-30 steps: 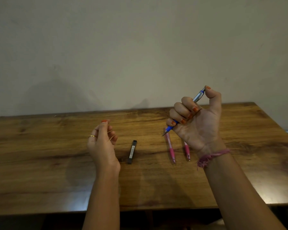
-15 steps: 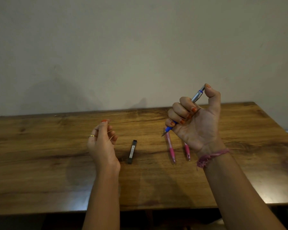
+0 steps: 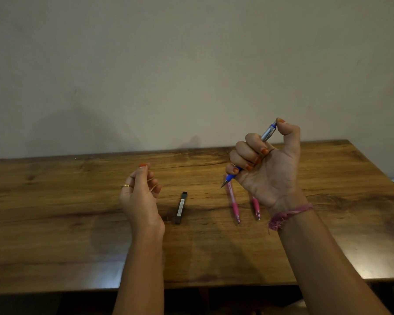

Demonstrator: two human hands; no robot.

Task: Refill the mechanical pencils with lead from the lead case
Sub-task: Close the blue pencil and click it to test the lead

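Note:
My right hand [image 3: 265, 169] is raised above the table and grips a blue and silver mechanical pencil [image 3: 267, 132]. The pencil's tip points down to the left, and my thumb rests on its top end. My left hand [image 3: 141, 196] hovers over the table with its fingers loosely curled and the thumb tip against the fingertips; I see nothing between them. A black lead case [image 3: 181, 207] lies flat between my hands. Two pink mechanical pencils [image 3: 233, 202] [image 3: 256, 206] lie side by side under my right hand, tips toward me.
The wooden table [image 3: 55, 223] stands against a plain wall [image 3: 191, 64]. Its front edge runs just below my forearms, and its right edge slants away at the far right.

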